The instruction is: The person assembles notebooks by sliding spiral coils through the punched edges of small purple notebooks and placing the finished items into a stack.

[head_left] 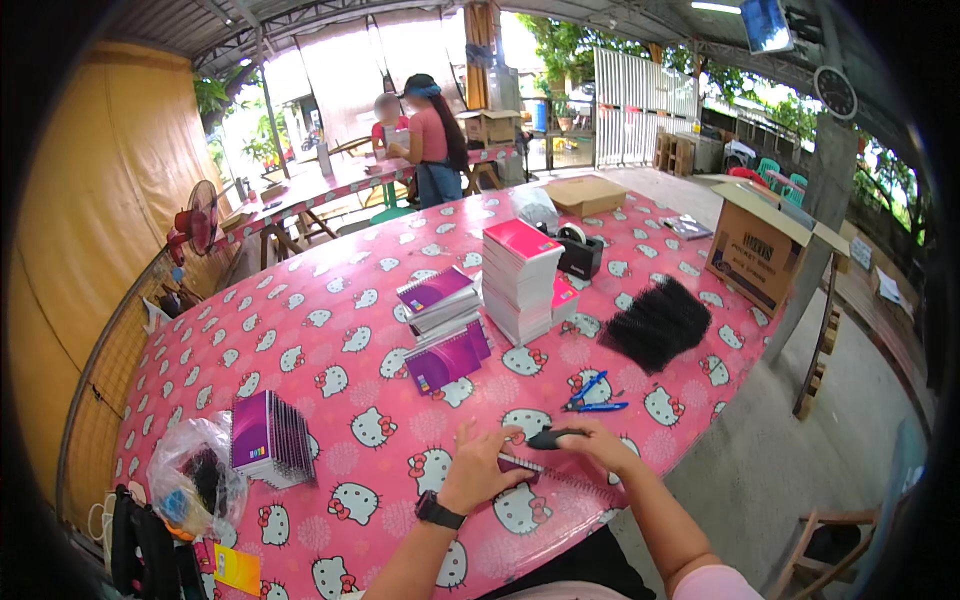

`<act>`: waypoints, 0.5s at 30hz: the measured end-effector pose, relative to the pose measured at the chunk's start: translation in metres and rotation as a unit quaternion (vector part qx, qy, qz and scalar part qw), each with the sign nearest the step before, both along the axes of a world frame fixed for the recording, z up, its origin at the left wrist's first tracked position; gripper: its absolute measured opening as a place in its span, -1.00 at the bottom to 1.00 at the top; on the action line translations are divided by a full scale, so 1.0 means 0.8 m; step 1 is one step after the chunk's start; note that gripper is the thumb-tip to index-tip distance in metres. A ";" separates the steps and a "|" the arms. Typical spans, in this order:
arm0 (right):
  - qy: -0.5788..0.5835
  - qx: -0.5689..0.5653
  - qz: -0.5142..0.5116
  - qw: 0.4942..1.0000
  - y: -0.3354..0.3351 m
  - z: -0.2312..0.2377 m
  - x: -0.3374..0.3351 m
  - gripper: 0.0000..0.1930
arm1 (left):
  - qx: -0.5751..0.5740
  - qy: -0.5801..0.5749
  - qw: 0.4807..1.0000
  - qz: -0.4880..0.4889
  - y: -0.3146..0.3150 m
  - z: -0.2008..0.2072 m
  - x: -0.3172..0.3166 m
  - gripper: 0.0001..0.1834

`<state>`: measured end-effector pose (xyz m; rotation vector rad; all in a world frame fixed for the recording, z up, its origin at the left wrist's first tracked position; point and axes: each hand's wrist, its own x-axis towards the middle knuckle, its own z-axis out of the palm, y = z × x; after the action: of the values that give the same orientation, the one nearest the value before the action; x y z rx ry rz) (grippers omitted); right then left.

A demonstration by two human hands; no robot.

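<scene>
At the near edge of the table, my left hand point(478, 468), with a black watch on its wrist, presses down on a small purple notebook point(517, 466) and covers most of it. A thin spiral coil point(578, 484) runs from the notebook's edge toward the right, under my right forearm. My right hand point(597, 446) is closed around a black tapered object point(553, 438) just above the notebook; its exact kind is hard to make out. Just beyond that hand lie blue-handled pliers point(598, 406). Farther out are loose purple notebooks point(445, 362) and a tall stack of pink-topped pads point(520, 285).
A heap of black spiral coils point(660, 325) lies right of the stack, near a tape dispenser point(578, 252). Spiral-bound purple notebooks point(268, 440) stand by a plastic bag point(197, 475) at left. A cardboard box point(765, 245) sits at the right edge. Two people work at a far table.
</scene>
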<state>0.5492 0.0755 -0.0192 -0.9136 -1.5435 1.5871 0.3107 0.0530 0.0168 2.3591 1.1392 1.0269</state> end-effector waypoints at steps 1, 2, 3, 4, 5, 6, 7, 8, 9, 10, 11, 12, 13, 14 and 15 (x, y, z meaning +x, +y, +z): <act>0.083 -0.013 0.004 0.996 0.002 -0.004 0.007 -0.50 | 0.010 -0.005 1.000 -0.004 0.002 0.000 0.002 -0.40; 0.149 -0.031 0.077 0.985 0.006 -0.010 0.012 -0.50 | 0.020 -0.009 1.000 -0.010 0.004 -0.002 0.004 -0.41; 0.043 -0.022 0.064 0.997 0.007 -0.002 0.007 -0.48 | 0.026 -0.011 1.000 -0.012 0.005 -0.006 0.003 -0.41; -0.059 -0.015 0.050 0.997 0.004 0.009 -0.007 -0.47 | -0.032 0.029 0.999 -0.010 0.003 -0.006 -0.003 -0.34; -0.160 -0.007 0.036 0.986 0.004 0.015 -0.014 -0.45 | 0.015 -0.010 0.999 0.040 0.001 -0.014 -0.011 -0.29; -0.172 0.028 0.015 0.985 0.005 0.017 -0.013 -0.49 | 0.069 -0.052 0.992 0.088 -0.001 -0.023 -0.019 -0.24; -0.078 0.013 0.025 0.997 0.004 0.018 -0.011 -0.52 | 0.123 -0.095 0.979 0.133 -0.001 -0.030 -0.025 -0.19; 0.018 0.000 0.036 0.999 0.002 0.018 -0.009 -0.55 | 0.084 -0.123 0.974 0.170 0.001 -0.033 -0.030 -0.10; 0.114 -0.027 0.051 0.992 -0.004 0.014 -0.010 -0.57 | -0.005 -0.210 0.970 0.124 0.005 -0.047 -0.032 -0.11; 0.043 -0.008 0.045 0.998 -0.006 0.016 -0.016 -0.57 | -0.092 -0.295 0.948 0.076 0.015 -0.064 -0.035 -0.13; -0.030 0.004 0.036 0.999 -0.010 0.023 -0.023 -0.57 | -0.186 -0.375 0.908 0.026 0.014 -0.071 -0.030 -0.15; -0.103 0.016 0.028 0.994 -0.010 0.028 -0.028 -0.57 | -0.194 -0.366 0.910 0.005 0.016 -0.074 -0.028 -0.28; -0.111 0.050 0.008 0.993 -0.006 0.027 -0.024 -0.57 | -0.225 -0.354 0.908 0.006 0.018 -0.085 -0.028 -0.33; -0.119 0.086 -0.013 0.989 0.002 0.025 -0.018 -0.57 | -0.254 -0.343 0.905 0.005 0.024 -0.100 -0.032 -0.37; -0.127 0.132 -0.031 0.983 0.009 0.029 -0.017 -0.57 | -0.272 -0.330 0.904 0.004 0.031 -0.095 -0.033 -0.41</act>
<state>0.5354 0.0825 0.0037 -1.0329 -1.8312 1.2202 0.2844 0.0776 -0.0590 1.4068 0.9853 1.1843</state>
